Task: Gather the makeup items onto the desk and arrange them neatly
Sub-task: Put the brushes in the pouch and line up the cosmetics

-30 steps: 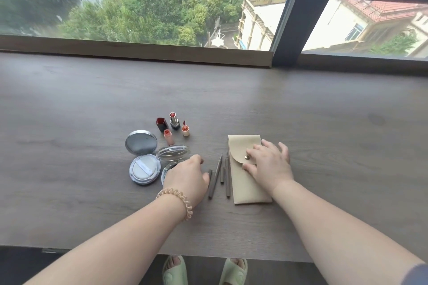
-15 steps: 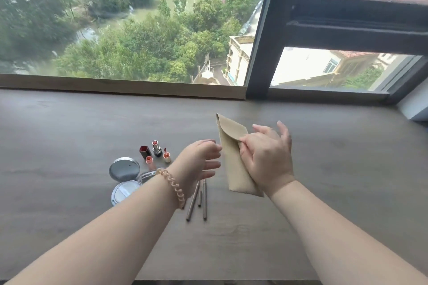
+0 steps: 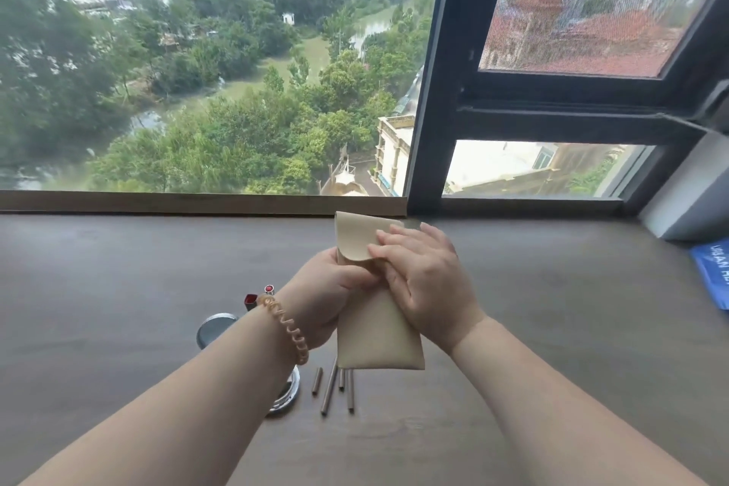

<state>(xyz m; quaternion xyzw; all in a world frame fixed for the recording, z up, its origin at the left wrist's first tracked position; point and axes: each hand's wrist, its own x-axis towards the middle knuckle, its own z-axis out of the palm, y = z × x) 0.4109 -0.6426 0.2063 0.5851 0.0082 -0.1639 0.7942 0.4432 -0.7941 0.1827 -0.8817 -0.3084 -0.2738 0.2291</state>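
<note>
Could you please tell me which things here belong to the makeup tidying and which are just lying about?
Job:
pouch, held by left hand and right hand; pencils; compact; lipsticks.

Lying about:
blue packet at the far right of the desk; wrist band, worn on the left arm.
</note>
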